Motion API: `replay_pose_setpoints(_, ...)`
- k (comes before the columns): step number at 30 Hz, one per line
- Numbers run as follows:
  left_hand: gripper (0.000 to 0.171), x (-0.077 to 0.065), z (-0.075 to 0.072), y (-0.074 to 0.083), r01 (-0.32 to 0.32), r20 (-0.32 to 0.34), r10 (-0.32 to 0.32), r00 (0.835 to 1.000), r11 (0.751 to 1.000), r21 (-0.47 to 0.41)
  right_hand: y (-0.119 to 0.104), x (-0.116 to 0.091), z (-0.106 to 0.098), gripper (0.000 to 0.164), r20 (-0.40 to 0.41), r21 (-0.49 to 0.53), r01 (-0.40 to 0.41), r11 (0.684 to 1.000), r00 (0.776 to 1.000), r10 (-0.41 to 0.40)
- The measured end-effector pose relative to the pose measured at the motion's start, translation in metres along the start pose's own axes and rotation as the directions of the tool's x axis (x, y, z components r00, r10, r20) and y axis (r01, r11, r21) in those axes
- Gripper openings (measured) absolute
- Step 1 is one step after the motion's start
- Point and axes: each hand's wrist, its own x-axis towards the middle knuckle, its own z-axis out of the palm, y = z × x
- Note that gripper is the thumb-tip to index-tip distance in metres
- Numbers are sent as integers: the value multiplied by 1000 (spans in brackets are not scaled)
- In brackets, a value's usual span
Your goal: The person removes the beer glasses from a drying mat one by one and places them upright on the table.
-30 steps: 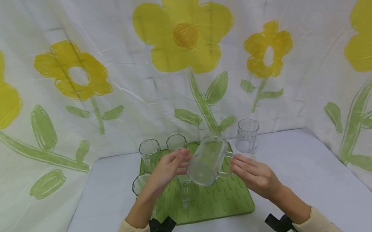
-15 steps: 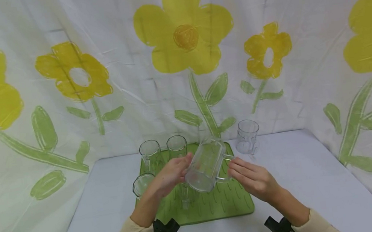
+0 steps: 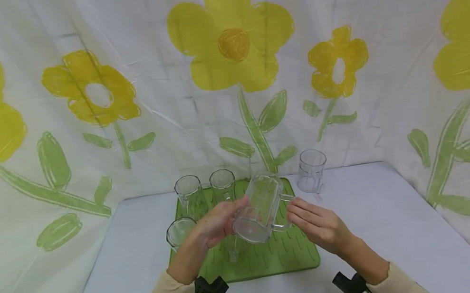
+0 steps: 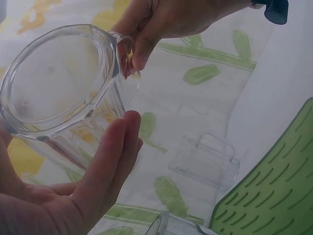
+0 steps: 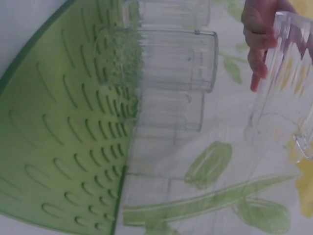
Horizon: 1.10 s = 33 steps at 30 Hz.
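Observation:
A clear glass mug (image 3: pixel 262 201) is held tilted above the green drying mat (image 3: pixel 281 256), its base toward me. My left hand (image 3: pixel 221 220) grips its body from the left, thumb on the near side. In the left wrist view the fingers (image 4: pixel 105 166) curve around the glass below its round base (image 4: pixel 56 73). My right hand (image 3: pixel 318 223) pinches the mug's handle (image 3: pixel 281 227) from the right. Behind my left hand and the held mug, another glass mug on the mat is mostly hidden, its handle (image 3: pixel 233 251) showing.
On the mat's left side stand more glass mugs: a back-left mug (image 3: pixel 189 196), a mug beside it (image 3: pixel 222 182) and a front-left mug (image 3: pixel 181 233). One mug (image 3: pixel 311 172) stands off the mat at the back right of the white table (image 3: pixel 366 209). A flower-print curtain (image 3: pixel 164 125) hangs behind.
The held mug has shifted slightly left and down. My left hand has moved right, from fingertips beside the mug to a grip around its body. My right hand stays on the handle.

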Motion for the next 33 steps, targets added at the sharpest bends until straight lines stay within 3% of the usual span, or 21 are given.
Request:
replay_pose_setpoints(9, 61, -2, 2, 0, -6, 8, 6, 1000, 1000, -18, -1, -1, -2, 24, 17, 25, -20, 999, 1000, 20)
replay_pose_setpoints(14, 56, -2, 2, -3, -10, -5, 10, 1000, 1000, -30, -3, -7, -3, 24, 83, 80, -103, 991, 992, 97)
replay_pose_setpoints(19, 58, -2, 1, -5, -18, -19, 17, 1000, 999, -46, -3, -8, -6, 25, 169, 124, -196, 973, 970, 174)
replay_pose_setpoints(25, 64, -2, 1, -6, -31, -77, 29, 997, 999, -25, 0, -7, -10, 27, 275, 213, -315, 925, 928, 253)
replay_pose_setpoints(33, 64, -5, 6, -9, -49, -177, 57, 983, 998, 50, 6, -9, -8, 32, 266, 341, -411, 845, 905, 333)
